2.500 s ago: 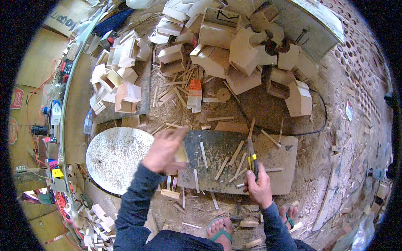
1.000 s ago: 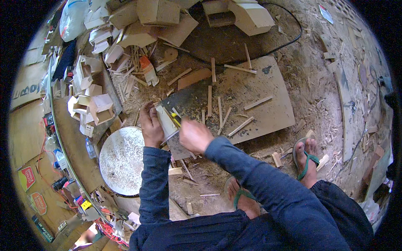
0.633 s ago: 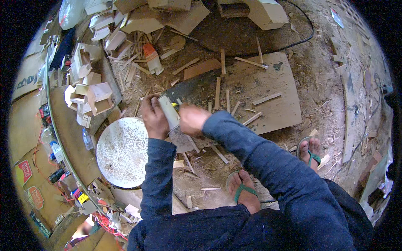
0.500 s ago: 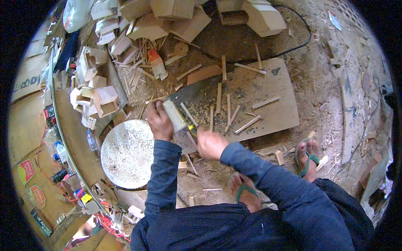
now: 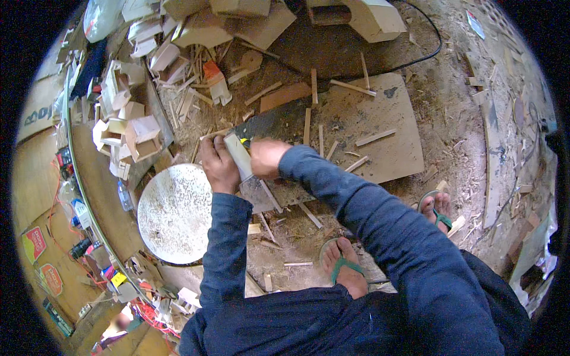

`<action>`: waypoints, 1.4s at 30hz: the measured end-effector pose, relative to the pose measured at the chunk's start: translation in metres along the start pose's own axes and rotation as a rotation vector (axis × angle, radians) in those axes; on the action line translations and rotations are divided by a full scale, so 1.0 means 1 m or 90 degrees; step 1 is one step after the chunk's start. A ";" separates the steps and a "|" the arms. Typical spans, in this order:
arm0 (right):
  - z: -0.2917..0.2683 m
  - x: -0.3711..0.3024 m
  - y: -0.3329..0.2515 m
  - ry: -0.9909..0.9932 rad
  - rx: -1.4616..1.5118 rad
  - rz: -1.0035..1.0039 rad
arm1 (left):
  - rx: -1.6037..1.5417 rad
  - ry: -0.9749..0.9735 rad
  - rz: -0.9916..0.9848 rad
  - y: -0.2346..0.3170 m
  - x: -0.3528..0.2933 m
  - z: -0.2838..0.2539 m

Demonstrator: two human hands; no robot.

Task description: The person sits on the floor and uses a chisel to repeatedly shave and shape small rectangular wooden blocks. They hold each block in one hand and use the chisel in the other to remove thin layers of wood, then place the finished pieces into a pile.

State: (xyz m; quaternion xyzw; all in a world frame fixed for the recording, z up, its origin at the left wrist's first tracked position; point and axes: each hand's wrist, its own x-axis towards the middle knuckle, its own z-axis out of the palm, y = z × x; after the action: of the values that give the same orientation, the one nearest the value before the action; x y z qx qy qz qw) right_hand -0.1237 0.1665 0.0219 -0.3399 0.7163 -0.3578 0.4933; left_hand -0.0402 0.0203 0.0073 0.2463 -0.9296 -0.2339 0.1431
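Gripping wood pc w/ L hand, L edge of board; R hand clenched round yellow knife; pc prob. part-done.

Hands — two. Held pale piece: one. Yellow tool: one. Dark-stained board: one. Speckled disc: one. Sandals — two. Loose sticks: over eight.

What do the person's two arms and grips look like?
The left sleeve and right sleeve are long, dark blue and a bit wrinkled, reaching about to the wrists. The left grip and right grip wear no gloves.
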 end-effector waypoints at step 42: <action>0.049 -0.100 0.066 0.388 0.095 0.070 | -0.004 0.132 0.139 -0.031 0.006 -0.074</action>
State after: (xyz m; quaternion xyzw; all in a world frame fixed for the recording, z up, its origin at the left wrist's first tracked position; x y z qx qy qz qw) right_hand -0.0579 0.2755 -0.0001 -0.1406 0.8201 -0.4679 0.2978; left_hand -0.0054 -0.0333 0.0555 0.1666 -0.9303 -0.1929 0.2638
